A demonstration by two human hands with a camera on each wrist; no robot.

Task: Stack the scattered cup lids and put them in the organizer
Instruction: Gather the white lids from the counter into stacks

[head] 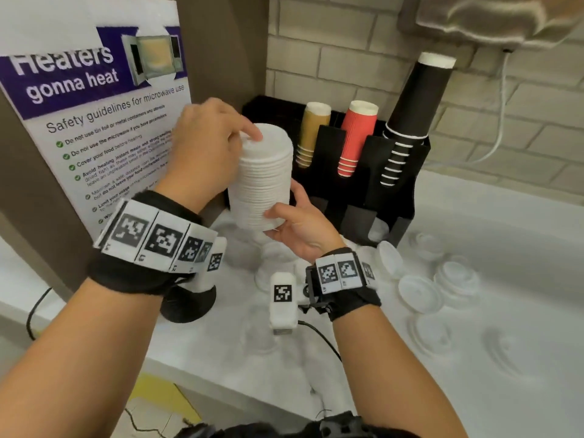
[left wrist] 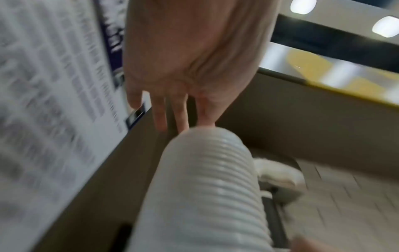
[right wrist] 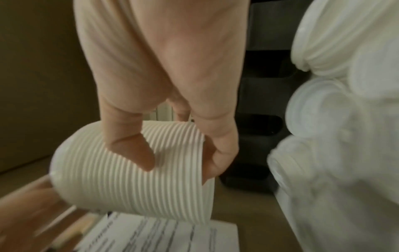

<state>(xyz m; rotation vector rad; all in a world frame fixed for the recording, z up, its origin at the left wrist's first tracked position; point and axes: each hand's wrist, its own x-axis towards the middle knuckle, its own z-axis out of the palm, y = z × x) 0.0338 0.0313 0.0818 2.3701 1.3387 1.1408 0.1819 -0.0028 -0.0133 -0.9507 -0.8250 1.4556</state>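
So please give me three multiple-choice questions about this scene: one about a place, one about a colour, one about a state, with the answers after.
1. Where is the tall stack of lids?
A. Inside the organizer
B. Held above the counter, left of the organizer
C. Lying flat on the counter

2. What colour is the middle stack of cups in the organizer?
A. Red
B. Blue
C. Green

3. How is the stack held?
A. By the left hand only
B. By nobody
C. By both hands

Answers:
1: B, the head view shows it raised between the hands, beside the black organizer.
2: A, the ribbed cups between the tan and black stacks are red.
3: C, the left hand covers the top and the right hand has its grip on the bottom.
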